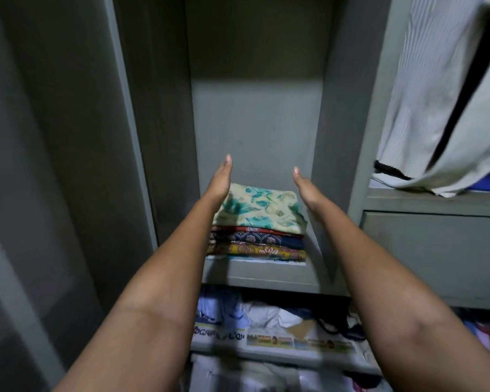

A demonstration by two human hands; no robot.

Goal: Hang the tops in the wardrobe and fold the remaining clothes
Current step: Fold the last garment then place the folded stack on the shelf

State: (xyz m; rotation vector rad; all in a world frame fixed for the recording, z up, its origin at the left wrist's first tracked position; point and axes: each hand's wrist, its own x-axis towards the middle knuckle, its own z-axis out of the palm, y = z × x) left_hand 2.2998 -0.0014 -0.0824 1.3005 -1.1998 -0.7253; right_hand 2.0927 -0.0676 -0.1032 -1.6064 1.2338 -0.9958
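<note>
A stack of folded clothes [256,236] lies on a grey wardrobe shelf [255,274]. The top piece is cream with teal leaves [262,212]; red, navy and yellow patterned pieces lie under it. My left hand [219,179] is at the stack's left side, fingers straight, holding nothing. My right hand [306,186] is at the stack's right side, also flat with straight fingers. Whether either palm touches the cloth is unclear.
A white striped top [433,103] hangs in the right compartment above a grey drawer front [436,250]. Below the shelf lie loose clothes [266,312] on newspaper lining [280,342]. A grey wardrobe door [54,165] stands open at the left.
</note>
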